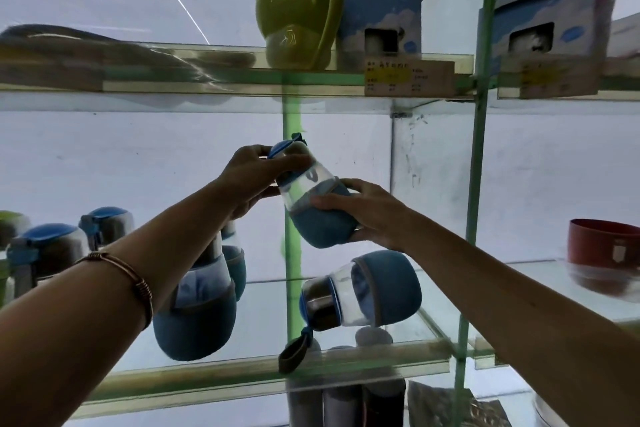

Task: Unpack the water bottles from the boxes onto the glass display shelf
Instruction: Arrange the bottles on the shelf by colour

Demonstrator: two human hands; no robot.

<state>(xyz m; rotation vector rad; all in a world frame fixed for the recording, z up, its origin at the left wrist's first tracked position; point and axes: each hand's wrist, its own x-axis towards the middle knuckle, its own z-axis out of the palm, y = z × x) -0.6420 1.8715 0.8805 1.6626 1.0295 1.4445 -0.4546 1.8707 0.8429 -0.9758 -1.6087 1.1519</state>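
I hold a clear water bottle (320, 208) with a blue sleeve and blue lid in the air above the glass shelf (270, 371). My left hand (254, 177) grips its lid end and my right hand (367, 215) grips the sleeved base. The bottle is tilted, lid up to the left. Below it a like bottle (367, 288) lies on its side on the shelf, its strap hanging over the front edge. Another blue-sleeved bottle (197, 312) stands at the left, partly behind my left forearm.
Several blue-lidded bottles (48, 250) stand at the far left of the shelf. On the upper glass shelf (207, 83) are a green frog jug (294, 17) and two blue boxes (381, 17). A red container (602, 250) sits at the right. Green uprights (479, 149) frame the bay.
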